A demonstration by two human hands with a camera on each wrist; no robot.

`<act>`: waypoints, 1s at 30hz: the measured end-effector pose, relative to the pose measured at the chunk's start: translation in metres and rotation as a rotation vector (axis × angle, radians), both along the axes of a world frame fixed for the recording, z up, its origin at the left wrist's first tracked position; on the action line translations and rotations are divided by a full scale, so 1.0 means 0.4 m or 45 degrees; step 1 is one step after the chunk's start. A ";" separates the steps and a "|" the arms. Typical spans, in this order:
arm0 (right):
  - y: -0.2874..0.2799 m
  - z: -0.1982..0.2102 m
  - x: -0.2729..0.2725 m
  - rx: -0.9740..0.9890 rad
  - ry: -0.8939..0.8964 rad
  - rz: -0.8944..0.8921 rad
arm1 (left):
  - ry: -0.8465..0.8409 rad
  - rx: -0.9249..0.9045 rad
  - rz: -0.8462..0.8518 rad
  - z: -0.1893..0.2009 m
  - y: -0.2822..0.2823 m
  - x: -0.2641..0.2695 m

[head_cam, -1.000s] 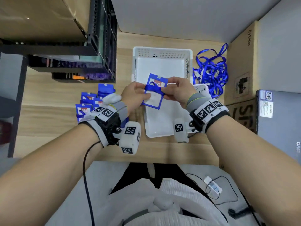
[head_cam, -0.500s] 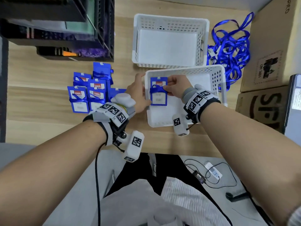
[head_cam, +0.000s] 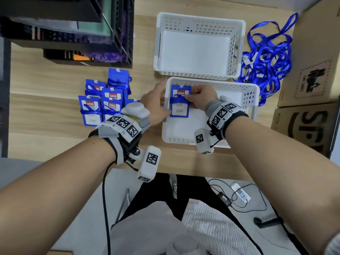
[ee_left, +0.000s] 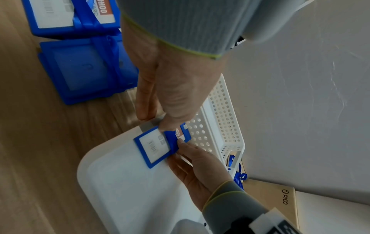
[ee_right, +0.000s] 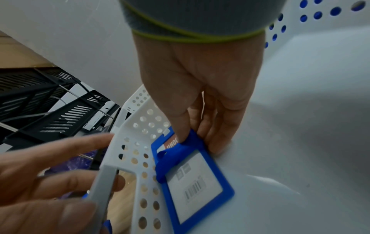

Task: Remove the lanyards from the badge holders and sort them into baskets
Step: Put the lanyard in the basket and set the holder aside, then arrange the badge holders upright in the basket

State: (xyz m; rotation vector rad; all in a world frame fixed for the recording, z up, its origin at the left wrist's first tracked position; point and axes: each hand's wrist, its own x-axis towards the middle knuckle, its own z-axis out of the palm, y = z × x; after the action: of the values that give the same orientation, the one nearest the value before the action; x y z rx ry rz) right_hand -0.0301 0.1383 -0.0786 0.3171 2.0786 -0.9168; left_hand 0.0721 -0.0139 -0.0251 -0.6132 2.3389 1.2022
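Note:
A blue badge holder [head_cam: 179,109] [ee_left: 153,145] [ee_right: 198,182] with a blue lanyard [head_cam: 175,101] [ee_right: 166,164] wrapped round it lies low in the far left corner of the near white basket [head_cam: 211,81]. My right hand [head_cam: 187,96] [ee_right: 192,139] pinches it, thumb on the lanyard band and fingers behind the holder. My left hand [head_cam: 161,105] [ee_left: 154,117] straddles the basket's left wall. Its fingers [ee_right: 80,158] are straight outside the wall and its thumb tip touches the holder's edge. A second white basket [head_cam: 200,17] stands behind, nothing in it.
Several more wrapped badge holders [head_cam: 104,100] lie on the wooden table left of the baskets. A tangle of loose blue lanyards [head_cam: 266,57] sits to the right. A black rack [head_cam: 73,30] stands at the back left and cardboard boxes [head_cam: 312,80] at the right.
The holder has come down from above the baskets into the near basket's left corner. My left hand has loosened from gripping it to straight fingers beside the wall.

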 end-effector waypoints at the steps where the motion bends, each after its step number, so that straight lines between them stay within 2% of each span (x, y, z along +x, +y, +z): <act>1: 0.003 0.010 -0.003 0.021 -0.006 0.005 | -0.020 -0.026 0.014 0.002 -0.003 -0.003; 3: 0.010 0.043 -0.010 0.097 -0.011 0.059 | -0.059 -0.080 0.048 0.007 -0.019 -0.006; 6: 0.004 0.112 -0.025 0.240 0.054 0.255 | -0.009 -0.145 0.165 0.015 -0.078 -0.001; 11: -0.106 0.219 -0.011 0.120 0.235 0.429 | 0.022 -0.394 0.327 0.010 -0.217 0.037; 12: -0.142 0.229 0.003 0.076 0.249 0.493 | 0.006 -0.444 0.259 0.009 -0.244 0.050; 14: -0.218 0.229 0.035 0.001 0.276 0.632 | -0.121 -0.605 -0.028 0.008 -0.288 0.080; 16: -0.279 0.211 0.069 0.024 0.278 0.789 | -0.204 -0.702 -0.195 -0.003 -0.318 0.103; 21: -0.362 0.129 0.128 0.348 0.216 1.330 | -0.219 -0.707 -0.225 -0.037 -0.353 0.133; 24: -0.383 0.084 0.141 0.490 0.190 1.377 | -0.176 -0.643 -0.192 -0.048 -0.362 0.136; 26: -0.382 0.084 0.138 0.500 0.202 1.360 | -0.171 -0.606 -0.191 -0.051 -0.365 0.133; 30: -0.355 0.102 0.136 0.297 0.159 1.213 | -0.131 -0.533 -0.165 -0.042 -0.367 0.126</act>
State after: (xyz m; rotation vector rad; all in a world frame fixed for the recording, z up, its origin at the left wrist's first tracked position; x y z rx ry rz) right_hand 0.0242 -0.0038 -0.0377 -0.5959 2.0880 -0.1172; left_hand 0.1224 -0.1606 -0.0419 -0.6280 2.5120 0.6104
